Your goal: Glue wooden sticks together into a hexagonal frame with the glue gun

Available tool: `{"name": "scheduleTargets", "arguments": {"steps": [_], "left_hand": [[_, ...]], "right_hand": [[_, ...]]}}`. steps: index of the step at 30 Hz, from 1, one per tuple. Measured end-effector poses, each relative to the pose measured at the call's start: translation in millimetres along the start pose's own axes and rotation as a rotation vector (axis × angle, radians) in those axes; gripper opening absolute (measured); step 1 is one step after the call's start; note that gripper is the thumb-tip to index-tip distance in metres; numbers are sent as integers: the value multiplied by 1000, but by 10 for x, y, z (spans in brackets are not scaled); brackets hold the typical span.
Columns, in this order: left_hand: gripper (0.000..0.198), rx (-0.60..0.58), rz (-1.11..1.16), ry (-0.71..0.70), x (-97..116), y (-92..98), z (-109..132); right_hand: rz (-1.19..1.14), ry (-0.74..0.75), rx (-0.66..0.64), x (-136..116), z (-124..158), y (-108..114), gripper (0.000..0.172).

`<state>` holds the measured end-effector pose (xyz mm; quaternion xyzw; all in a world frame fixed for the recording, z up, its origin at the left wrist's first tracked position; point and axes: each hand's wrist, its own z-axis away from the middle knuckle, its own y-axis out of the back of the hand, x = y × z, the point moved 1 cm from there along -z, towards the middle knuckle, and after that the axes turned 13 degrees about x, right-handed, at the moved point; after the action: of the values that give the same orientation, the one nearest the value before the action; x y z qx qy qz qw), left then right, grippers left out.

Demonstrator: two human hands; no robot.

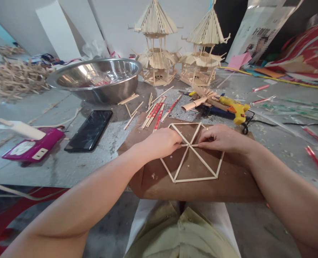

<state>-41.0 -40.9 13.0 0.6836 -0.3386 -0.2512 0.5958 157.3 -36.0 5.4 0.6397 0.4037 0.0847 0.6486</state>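
Note:
A hexagonal frame of thin wooden sticks [195, 180], with spokes crossing at its centre, lies on a brown board [159, 188]. My left hand [166, 142] is closed, its fingertips pinching the crosswise spoke left of the centre. On the other side, my right hand [217, 139] pinches the same spoke near its right part, thumb and forefinger together. The hands cover the frame's left and right corners. Just beyond the board lie several loose sticks and red-and-white wrapped chopsticks [155, 111]. A yellow glue gun [238, 109] rests behind my right hand.
Two stick-built pagodas [159, 59] stand at the back, beside a steel basin [94, 91]. Left are a black phone [89, 130], a purple power strip [35, 143] and a pile of sticks [16, 79]. A black cord [277, 124] and plastic wrappers [317, 161] lie on the right.

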Motion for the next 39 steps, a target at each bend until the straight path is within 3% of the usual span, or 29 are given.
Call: {"name": "scheduleTargets", "arguments": {"steps": [20, 31, 39], "left_hand": [[20, 1, 27, 23, 3, 11, -8], [27, -64, 154, 154, -236, 144, 106], [23, -118, 163, 168, -226, 171, 117]], "right_hand": [[-12, -8, -1, 10, -4, -4, 19], [-1, -17, -12, 5, -2, 3, 19], [-7, 10, 7, 10, 1, -2, 20]]}}
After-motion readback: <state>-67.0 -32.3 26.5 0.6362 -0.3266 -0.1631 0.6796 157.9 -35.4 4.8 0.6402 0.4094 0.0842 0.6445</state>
